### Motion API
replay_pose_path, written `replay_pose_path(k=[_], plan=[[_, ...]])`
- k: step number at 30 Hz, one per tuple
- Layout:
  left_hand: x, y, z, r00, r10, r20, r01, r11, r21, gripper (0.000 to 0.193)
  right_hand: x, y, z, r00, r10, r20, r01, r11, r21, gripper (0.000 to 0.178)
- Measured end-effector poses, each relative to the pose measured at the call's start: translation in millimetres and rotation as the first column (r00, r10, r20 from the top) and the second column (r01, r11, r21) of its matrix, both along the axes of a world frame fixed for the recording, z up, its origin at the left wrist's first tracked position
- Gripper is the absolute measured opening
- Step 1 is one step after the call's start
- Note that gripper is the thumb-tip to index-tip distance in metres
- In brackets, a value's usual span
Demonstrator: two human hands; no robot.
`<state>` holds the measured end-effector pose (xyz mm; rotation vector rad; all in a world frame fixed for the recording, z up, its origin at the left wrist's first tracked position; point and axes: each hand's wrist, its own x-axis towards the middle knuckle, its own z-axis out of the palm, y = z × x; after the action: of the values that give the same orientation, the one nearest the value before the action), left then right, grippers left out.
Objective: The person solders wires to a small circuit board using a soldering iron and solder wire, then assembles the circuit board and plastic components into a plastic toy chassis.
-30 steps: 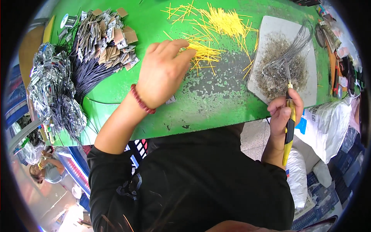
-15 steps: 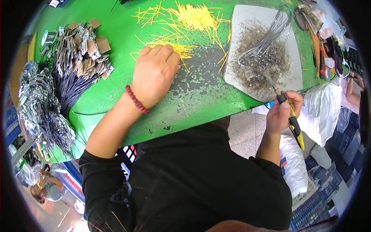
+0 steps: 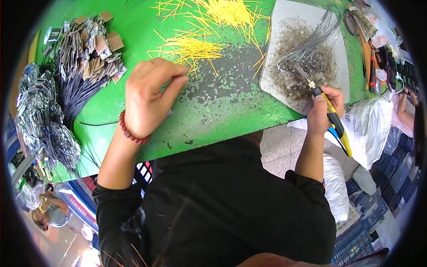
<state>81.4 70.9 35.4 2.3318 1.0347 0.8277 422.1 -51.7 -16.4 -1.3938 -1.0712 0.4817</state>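
Note:
My right hand (image 3: 324, 109) grips a soldering iron (image 3: 332, 116) by its yellow and black handle. The iron's metal tip points into a bundle of thin silvery wire (image 3: 307, 49), which lies on a white board (image 3: 270, 80) strewn with brown-grey residue. My left hand (image 3: 153, 93), with a red bead bracelet at its wrist, hovers over the green table just below a heap of yellow sticks (image 3: 191, 50). Its fingers are bent, thumb and forefinger close together; what they hold, if anything, cannot be made out. A small pale bit (image 3: 170, 112) shows beside that hand.
Bundled dark cables with tan tags (image 3: 86, 62) lie on the table's left, next to silvery-wrapped cables (image 3: 42, 115). A larger yellow stick pile (image 3: 229, 13) sits at the back. Tools (image 3: 371, 66) line the right edge, white sacks (image 3: 364, 129) below. Other people are at both sides.
My left hand has come back from the yellow sticks, moving left and toward me. My right hand and the soldering iron have shifted slightly, the tip still over the board.

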Motion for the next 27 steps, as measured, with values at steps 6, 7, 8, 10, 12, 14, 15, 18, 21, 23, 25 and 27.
replay_pose_path(k=[6,7,8,10,12,14,15,18,21,23,25,27], plan=[[-17,-24,-2,0.992,0.12,0.047,-0.113,0.985,-0.131,0.013,0,0,-3,0.999,0.041,0.02,-0.04,0.999,-0.026,0.022],[-20,-27,-2,0.984,0.156,0.082,-0.14,0.974,-0.176,0.012,1,0,-3,0.999,0.027,0.033,-0.027,1.0,0.0,0.022],[-23,-30,-2,0.983,0.162,0.084,-0.145,0.973,-0.179,0.012,1,0,-3,0.999,0.014,0.046,-0.015,1.0,0.027,0.022],[-29,-36,0,0.977,0.197,0.083,-0.178,0.965,-0.194,0.012,2,-1,-4,1.0,-0.005,0.011,0.005,0.999,0.049,0.023],[-37,-42,2,0.975,0.212,0.068,-0.195,0.96,-0.2,0.012,3,-3,-4,0.999,0.028,-0.019,-0.027,0.999,0.037,0.024],[-45,-46,3,0.973,0.223,0.061,-0.207,0.958,-0.197,0.011,2,-2,-4,1.0,0.003,0.023,-0.004,1.0,0.022,0.025],[-50,-49,2,0.97,0.237,0.056,-0.222,0.954,-0.199,0.011,2,-1,-3,1.0,-0.006,0.026,0.004,0.999,0.047,0.025],[-65,-59,0,0.962,0.274,0.005,-0.269,0.948,-0.17,0.01,-8,4,5,0.998,0.039,-0.041,-0.033,0.99,0.136,0.023],[-75,-71,-7,0.948,0.307,-0.088,-0.311,0.95,-0.039,0.013,-33,9,19,0.94,0.303,-0.153,-0.285,0.95,0.131,0.024],[-75,-78,-16,0.945,0.314,-0.093,-0.313,0.949,0.029,0.014,-64,14,18,0.9,0.396,-0.182,-0.381,0.918,0.112,0.027],[-75,-82,-23,0.939,0.33,-0.095,-0.327,0.944,0.042,0.014,-99,15,14,0.887,0.404,-0.224,-0.394,0.915,0.088,0.029],[-74,-83,-29,0.936,0.338,-0.098,-0.33,0.94,0.085,0.012,-131,14,9,0.86,0.418,-0.293,-0.424,0.905,0.046,0.026]])
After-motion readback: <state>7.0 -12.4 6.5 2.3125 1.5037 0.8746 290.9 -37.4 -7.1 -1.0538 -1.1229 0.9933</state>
